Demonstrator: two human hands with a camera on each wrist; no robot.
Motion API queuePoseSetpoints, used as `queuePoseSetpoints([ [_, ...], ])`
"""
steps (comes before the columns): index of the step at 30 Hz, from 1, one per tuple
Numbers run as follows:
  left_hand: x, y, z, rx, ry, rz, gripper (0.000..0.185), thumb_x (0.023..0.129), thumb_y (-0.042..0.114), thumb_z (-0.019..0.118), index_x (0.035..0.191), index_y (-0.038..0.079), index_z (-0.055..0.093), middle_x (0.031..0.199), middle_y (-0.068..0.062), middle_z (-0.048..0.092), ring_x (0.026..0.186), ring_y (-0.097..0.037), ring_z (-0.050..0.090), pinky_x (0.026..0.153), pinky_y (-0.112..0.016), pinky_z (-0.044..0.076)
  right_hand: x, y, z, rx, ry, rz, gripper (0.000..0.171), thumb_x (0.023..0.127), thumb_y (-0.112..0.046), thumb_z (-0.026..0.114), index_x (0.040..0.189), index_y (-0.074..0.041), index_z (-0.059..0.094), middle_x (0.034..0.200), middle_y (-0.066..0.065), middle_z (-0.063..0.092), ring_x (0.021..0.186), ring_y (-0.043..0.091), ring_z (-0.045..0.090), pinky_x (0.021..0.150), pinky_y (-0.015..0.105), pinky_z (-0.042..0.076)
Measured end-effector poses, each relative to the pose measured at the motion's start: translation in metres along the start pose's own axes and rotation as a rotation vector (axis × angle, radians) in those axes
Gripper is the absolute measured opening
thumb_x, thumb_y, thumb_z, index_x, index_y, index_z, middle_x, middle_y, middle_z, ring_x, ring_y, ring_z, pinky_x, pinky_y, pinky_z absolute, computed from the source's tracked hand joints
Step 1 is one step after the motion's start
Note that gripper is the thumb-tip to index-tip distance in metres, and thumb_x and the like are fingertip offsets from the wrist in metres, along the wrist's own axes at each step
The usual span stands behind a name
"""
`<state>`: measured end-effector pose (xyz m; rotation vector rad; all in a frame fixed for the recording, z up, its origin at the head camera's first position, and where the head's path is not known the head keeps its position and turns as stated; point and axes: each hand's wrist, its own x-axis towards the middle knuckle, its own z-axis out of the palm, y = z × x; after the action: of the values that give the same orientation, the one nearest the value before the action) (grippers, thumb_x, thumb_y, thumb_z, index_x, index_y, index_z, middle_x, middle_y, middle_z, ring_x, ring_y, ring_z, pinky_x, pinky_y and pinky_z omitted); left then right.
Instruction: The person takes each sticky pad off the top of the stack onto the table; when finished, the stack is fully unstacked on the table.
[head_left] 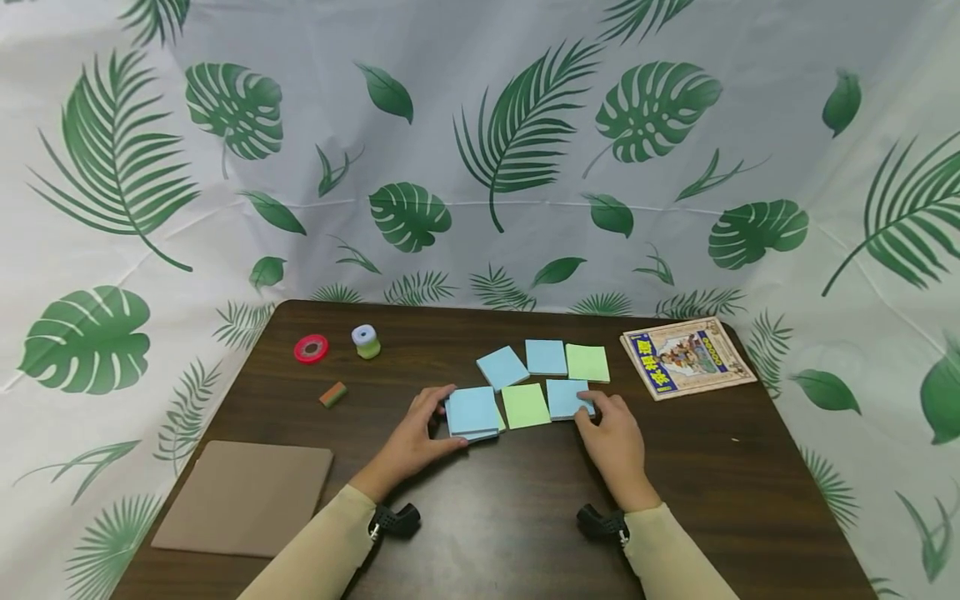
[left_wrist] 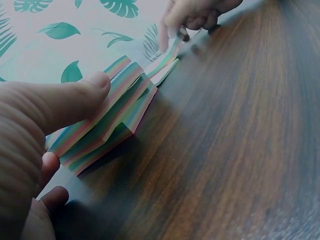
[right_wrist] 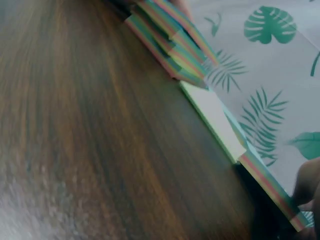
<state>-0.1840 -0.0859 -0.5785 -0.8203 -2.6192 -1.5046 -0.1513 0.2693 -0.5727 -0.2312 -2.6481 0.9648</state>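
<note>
From afar I watch the glossy wood-grain desk (head_left: 510, 521); at the wearer's twelve o'clock, the left hand (head_left: 412, 433) grips a stripe-edged paper stack (head_left: 472, 410), square but skewed, so uneven squeezing could shear it; at its three o'clock the right hand (head_left: 615, 442) pinches a blue pad (head_left: 566, 400), which might slip.

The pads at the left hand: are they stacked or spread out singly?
Stacked, though unevenly. The left wrist view shows the pads lying one on another, their edges out of line.
</note>
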Motion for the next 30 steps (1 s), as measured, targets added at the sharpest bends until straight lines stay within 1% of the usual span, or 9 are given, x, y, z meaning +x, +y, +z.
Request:
queuePoseSetpoints([
  [3,0.0,0.001,0.001,-0.006,-0.001,-0.004,0.091,0.086,0.024,0.096,0.161,0.002,0.048,0.141,-0.011,0.057,0.115,-0.025,0.053,0.095,-0.032,0.046,-0.002,-0.002,-0.001,-0.103,-0.039,-0.04,0.033,0.105,-0.024,0.064,0.134,-0.02,0.078,0.099,0.011,0.061,0.069,0.024,0.046,0.064,0.04,0.04],
  [6,0.001,0.001,0.0,-0.016,-0.01,-0.024,0.093,0.086,0.025,0.096,0.162,0.004,0.047,0.143,-0.011,0.056,0.117,-0.024,0.053,0.096,-0.032,0.046,-0.003,-0.003,-0.001,-0.133,-0.044,-0.069,0.034,0.107,-0.024,0.064,0.139,-0.02,0.076,0.101,0.013,0.054,0.062,0.022,0.04,0.057,0.037,0.036],
  [8,0.002,0.001,-0.002,-0.019,-0.012,-0.029,0.093,0.087,0.026,0.096,0.163,0.004,0.047,0.143,-0.011,0.056,0.118,-0.023,0.053,0.097,-0.033,0.046,-0.002,-0.004,-0.001,-0.141,-0.037,-0.079,0.034,0.107,-0.024,0.066,0.139,-0.02,0.076,0.1,0.013,0.049,0.059,0.021,0.036,0.054,0.036,0.032],
  [11,0.003,0.003,-0.002,-0.019,-0.011,-0.034,0.093,0.086,0.026,0.096,0.162,0.004,0.047,0.143,-0.01,0.056,0.118,-0.023,0.053,0.098,-0.035,0.047,-0.001,-0.004,0.0,-0.143,-0.023,-0.089,0.033,0.106,-0.025,0.068,0.138,-0.02,0.076,0.099,0.013,0.045,0.058,0.021,0.036,0.052,0.035,0.031],
  [16,0.002,0.003,-0.001,-0.009,-0.004,-0.034,0.091,0.086,0.026,0.096,0.161,0.003,0.049,0.139,-0.01,0.057,0.116,-0.023,0.052,0.099,-0.037,0.046,-0.003,-0.002,0.002,-0.107,-0.017,-0.077,0.031,0.108,-0.026,0.066,0.137,-0.022,0.077,0.1,0.01,0.047,0.056,0.019,0.035,0.05,0.034,0.031],
  [19,0.001,0.004,0.0,-0.01,-0.008,-0.032,0.091,0.086,0.026,0.096,0.161,0.003,0.049,0.138,-0.011,0.057,0.116,-0.024,0.052,0.099,-0.037,0.046,-0.003,-0.003,0.003,-0.046,0.007,-0.086,0.03,0.108,-0.023,0.065,0.136,-0.021,0.077,0.098,0.008,0.047,0.058,0.018,0.035,0.053,0.034,0.032],
  [24,0.002,0.004,-0.002,-0.014,-0.009,-0.035,0.092,0.086,0.026,0.096,0.162,0.004,0.048,0.142,-0.011,0.056,0.117,-0.025,0.053,0.1,-0.039,0.047,-0.002,-0.013,0.01,0.115,0.052,-0.174,0.027,0.105,-0.013,0.069,0.13,-0.014,0.079,0.09,0.003,0.053,0.067,0.013,0.042,0.064,0.031,0.039],
  [27,0.002,0.003,-0.003,-0.005,-0.01,-0.038,0.092,0.086,0.026,0.096,0.162,0.003,0.048,0.143,-0.011,0.056,0.118,-0.025,0.054,0.101,-0.041,0.047,-0.004,-0.022,0.017,0.213,0.022,-0.227,0.025,0.103,-0.011,0.072,0.127,-0.011,0.078,0.083,-0.002,0.058,0.065,0.009,0.047,0.064,0.029,0.043],
  [30,0.002,0.002,-0.002,-0.001,-0.01,-0.037,0.092,0.087,0.026,0.096,0.161,0.003,0.048,0.143,-0.011,0.056,0.118,-0.024,0.053,0.101,-0.041,0.047,-0.008,-0.032,0.024,0.324,-0.037,-0.239,0.024,0.105,-0.013,0.073,0.129,-0.011,0.077,0.076,-0.005,0.059,0.059,0.006,0.046,0.061,0.027,0.044],
])
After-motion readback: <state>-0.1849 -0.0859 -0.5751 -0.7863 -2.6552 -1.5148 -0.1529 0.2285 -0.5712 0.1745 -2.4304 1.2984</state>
